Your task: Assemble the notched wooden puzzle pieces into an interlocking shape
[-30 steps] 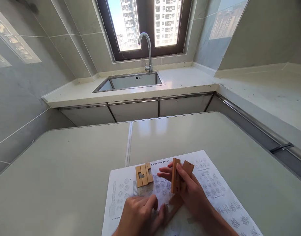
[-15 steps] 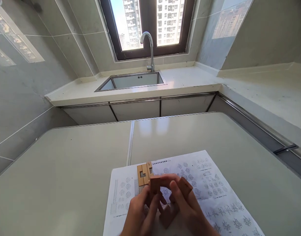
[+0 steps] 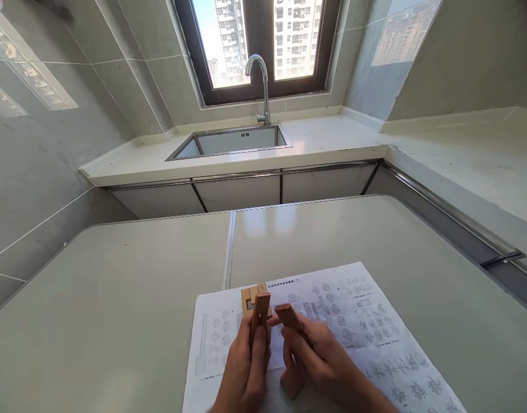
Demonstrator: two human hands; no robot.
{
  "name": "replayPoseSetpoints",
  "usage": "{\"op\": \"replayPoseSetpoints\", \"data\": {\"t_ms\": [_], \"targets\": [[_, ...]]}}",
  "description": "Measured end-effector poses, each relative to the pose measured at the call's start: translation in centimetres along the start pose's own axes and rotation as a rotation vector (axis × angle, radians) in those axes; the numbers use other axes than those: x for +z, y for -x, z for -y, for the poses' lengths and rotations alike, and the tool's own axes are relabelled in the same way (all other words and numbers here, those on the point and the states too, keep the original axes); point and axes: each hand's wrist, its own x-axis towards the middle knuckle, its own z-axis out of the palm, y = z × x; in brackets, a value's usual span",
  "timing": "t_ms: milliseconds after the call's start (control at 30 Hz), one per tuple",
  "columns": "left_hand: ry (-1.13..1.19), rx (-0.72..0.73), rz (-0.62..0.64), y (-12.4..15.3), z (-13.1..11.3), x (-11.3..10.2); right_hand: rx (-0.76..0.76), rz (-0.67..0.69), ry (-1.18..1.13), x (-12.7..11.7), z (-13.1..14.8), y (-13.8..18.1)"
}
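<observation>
Head view of a grey table (image 3: 117, 298) with a printed instruction sheet (image 3: 358, 321) lying flat on its near edge. At left of centre, the left hand (image 3: 246, 367) is raised over the sheet, its grip closed on a notched wooden puzzle bar (image 3: 260, 312) that stands nearly upright, pinched between thumb and fingers along its lower half. Directly behind this bar, partly hidden by it, a small cluster of lighter wooden puzzle pieces (image 3: 248, 297) rests on the sheet near its far edge; whether the held bar touches the cluster cannot be told. Just to the right, the right hand (image 3: 319, 361) holds a second wooden bar (image 3: 289, 316), tilted with its upper end leaning toward the first; the grip is closed around its lower part, and another wooden piece (image 3: 294, 381) shows below the palm, close to the sheet. The two held bars stand near each other with a narrow gap between their upper ends. Beyond the table, a steel sink (image 3: 233, 140) with a curved tap (image 3: 260, 80) sits in a pale worktop (image 3: 341, 137) beneath a dark-framed window (image 3: 259, 46).
</observation>
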Motion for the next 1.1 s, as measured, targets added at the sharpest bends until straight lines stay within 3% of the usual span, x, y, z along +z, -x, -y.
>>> {"op": "replayPoseSetpoints", "data": {"t_ms": [167,367,633,1100], "targets": [[-0.102,0.177,0.04,0.2,0.7,-0.2,0.096,0.136,-0.075,0.1,0.2,0.4],[-0.219,0.393,0.07,0.1,1.1,-0.7,0.064,0.174,0.114,-0.3,1.3,0.5],[-0.357,0.555,0.133,-0.3,1.5,-1.4,-0.031,0.226,0.344,-0.4,1.5,0.7],[-0.462,0.617,0.184,-0.5,1.2,-2.2,-0.101,0.297,0.371,-0.5,0.7,0.6]]}}
